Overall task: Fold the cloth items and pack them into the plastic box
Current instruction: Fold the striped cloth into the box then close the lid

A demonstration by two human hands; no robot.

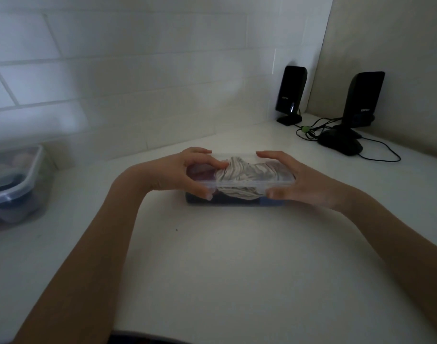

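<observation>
A small clear plastic box [239, 188] stands on the white table in the middle of the view. Through its clear lid shows a striped white and grey cloth [239, 171] bunched in the middle, with purplish cloth [282, 170] beside it and dark blue cloth [237, 201] at the bottom. My left hand [185, 170] grips the box's left end, fingers over the lid and thumb on the near side. My right hand [297, 177] grips the right end the same way.
A larger lidded plastic container [16, 187] with rounded items sits at the far left. Two black speakers [290, 94] [361, 100], a black mouse [340, 144] and cables lie at the back right. A tiled wall rises behind the table.
</observation>
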